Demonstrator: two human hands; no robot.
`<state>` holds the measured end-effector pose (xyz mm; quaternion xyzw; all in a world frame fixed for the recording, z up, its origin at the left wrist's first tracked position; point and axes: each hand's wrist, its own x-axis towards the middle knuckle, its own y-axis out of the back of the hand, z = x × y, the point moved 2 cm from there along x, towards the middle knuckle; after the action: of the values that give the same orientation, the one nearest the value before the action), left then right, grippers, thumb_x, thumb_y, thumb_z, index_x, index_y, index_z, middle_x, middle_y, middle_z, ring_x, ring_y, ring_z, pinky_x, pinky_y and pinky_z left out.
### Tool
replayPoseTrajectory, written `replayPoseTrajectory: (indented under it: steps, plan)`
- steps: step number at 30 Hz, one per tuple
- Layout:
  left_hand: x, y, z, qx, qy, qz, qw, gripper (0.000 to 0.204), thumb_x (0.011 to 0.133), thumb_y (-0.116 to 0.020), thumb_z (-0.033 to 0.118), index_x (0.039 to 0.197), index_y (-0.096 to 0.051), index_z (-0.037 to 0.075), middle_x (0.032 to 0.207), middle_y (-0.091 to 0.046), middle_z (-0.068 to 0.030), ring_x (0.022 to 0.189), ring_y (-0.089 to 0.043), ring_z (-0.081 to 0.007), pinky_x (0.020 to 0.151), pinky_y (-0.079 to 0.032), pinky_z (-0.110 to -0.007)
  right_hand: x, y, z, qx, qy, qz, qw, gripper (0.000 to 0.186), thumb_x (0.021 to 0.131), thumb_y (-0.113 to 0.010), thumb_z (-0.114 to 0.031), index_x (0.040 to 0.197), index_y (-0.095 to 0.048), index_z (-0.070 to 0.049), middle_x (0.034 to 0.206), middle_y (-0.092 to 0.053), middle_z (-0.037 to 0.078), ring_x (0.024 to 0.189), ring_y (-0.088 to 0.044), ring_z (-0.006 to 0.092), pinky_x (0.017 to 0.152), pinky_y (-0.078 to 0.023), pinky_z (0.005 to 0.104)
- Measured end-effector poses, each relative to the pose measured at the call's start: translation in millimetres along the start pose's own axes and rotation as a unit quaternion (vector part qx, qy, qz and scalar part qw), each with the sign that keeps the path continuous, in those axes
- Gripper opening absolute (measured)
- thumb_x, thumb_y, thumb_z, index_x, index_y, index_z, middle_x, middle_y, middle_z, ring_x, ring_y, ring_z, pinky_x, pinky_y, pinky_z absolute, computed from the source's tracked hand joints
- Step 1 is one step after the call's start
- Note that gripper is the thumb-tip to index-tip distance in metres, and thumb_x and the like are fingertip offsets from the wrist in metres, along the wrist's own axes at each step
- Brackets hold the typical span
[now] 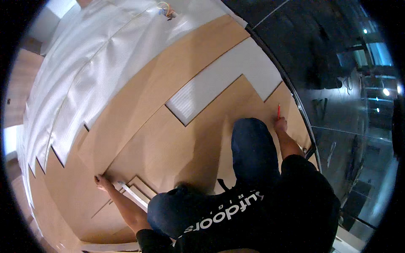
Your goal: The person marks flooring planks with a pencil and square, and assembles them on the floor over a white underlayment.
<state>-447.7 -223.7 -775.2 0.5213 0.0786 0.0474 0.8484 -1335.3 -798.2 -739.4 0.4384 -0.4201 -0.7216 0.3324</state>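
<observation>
A slim red pencil [279, 110] points up out of my right hand [280, 124], whose fingers are closed round it, over the tan floor planks [211, 139] on the right side. My left hand [101, 182] is low on the planks at the left, close to the end of a long seam. Its fingers are curled together; whatever they may hold is too small to make out. Beside my left forearm lie a long white strip [134, 195] and some short tan board pieces [143, 185].
White sheet underlay [114, 55] spreads across the far left, with wires [166, 12] coming out of it. More underlay shows in a stepped gap [215, 90] between planks. A dark glass wall [295, 50] borders the right. My knees [255, 147] rest on the planks.
</observation>
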Motion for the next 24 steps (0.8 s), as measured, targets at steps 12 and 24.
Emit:
replayPoseTrajectory:
  steps: [12, 24]
  plan:
    - [-2.7, -14.6, -3.9, -0.085, 0.015, 0.006, 0.996, 0.05, 0.094, -0.067, 0.034, 0.132, -0.065, 0.003, 0.127, -0.067, -0.0178, 0.114, -0.065, -0.0326, 0.097, -0.052, -0.043, 12.3, 15.1, -5.4, 0.14, 0.009, 0.115, 0.983, 0.046, 0.099, -0.06, -0.032, 0.134, -0.051, -0.003, 0.119, -0.065, 0.02, 0.105, -0.066, 0.0325, 0.088, -0.054, 0.044]
    - [-31.3, -30.4, 23.4, -0.061, -0.087, 0.162, 0.981, 0.041, 0.098, -0.055, 0.038, 0.12, -0.07, 0.008, 0.111, -0.067, -0.017, 0.118, -0.051, -0.0353, 0.109, -0.033, -0.049, -247.2, 141.6, -330.3, 0.388, 0.553, -0.164, 0.719, 0.035, 0.102, -0.059, -0.014, 0.134, -0.054, -0.001, 0.108, -0.066, 0.01, 0.092, -0.066, 0.019, 0.083, -0.054, 0.033]
